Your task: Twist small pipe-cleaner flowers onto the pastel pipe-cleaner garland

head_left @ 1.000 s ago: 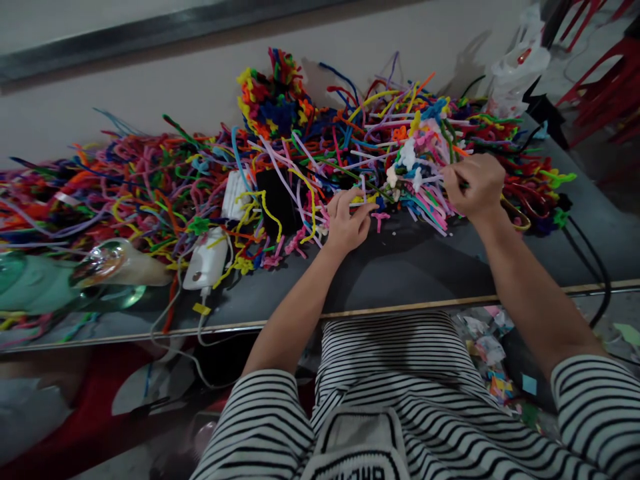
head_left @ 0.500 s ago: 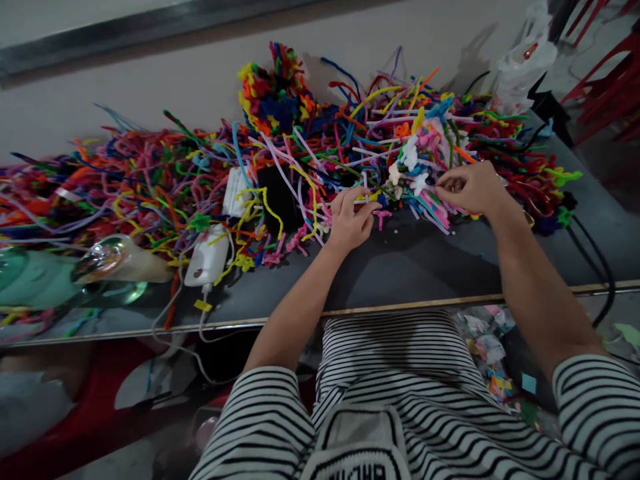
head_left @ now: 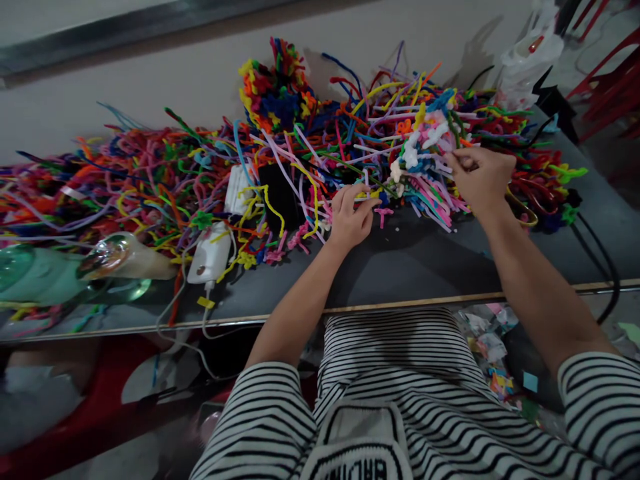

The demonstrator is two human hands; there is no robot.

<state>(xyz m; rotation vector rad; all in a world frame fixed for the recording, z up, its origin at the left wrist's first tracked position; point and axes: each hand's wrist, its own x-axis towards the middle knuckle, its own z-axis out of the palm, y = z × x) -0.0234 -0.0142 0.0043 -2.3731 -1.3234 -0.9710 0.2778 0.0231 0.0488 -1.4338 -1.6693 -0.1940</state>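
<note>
My right hand (head_left: 475, 175) is closed in a pinch at the front right of a pipe-cleaner heap. A white pipe-cleaner flower (head_left: 436, 135) shows just beyond its fingertips and seems held by its stem, which I cannot see clearly. Beside that flower are another white one (head_left: 411, 152) and a cream one (head_left: 396, 171). Pink and lilac stems (head_left: 440, 212) fan out below them. My left hand (head_left: 351, 217) rests at the heap's front edge, fingers curled toward the thumb. Yellow and lilac pieces show around those fingers; what they grip is hidden.
Loose pipe cleaners (head_left: 145, 167) cover the table's left side. A white corded device (head_left: 209, 257), a black rectangular object (head_left: 278, 199) and a clear-and-green bottle-like object (head_left: 45, 277) lie there. A plastic bag (head_left: 525, 73) stands at the back right. Scraps (head_left: 493, 350) litter the floor.
My right hand has moved up and away from me. The white flower near its fingertips has shifted the same way, deeper among the flowers. My left hand has stayed nearly still.
</note>
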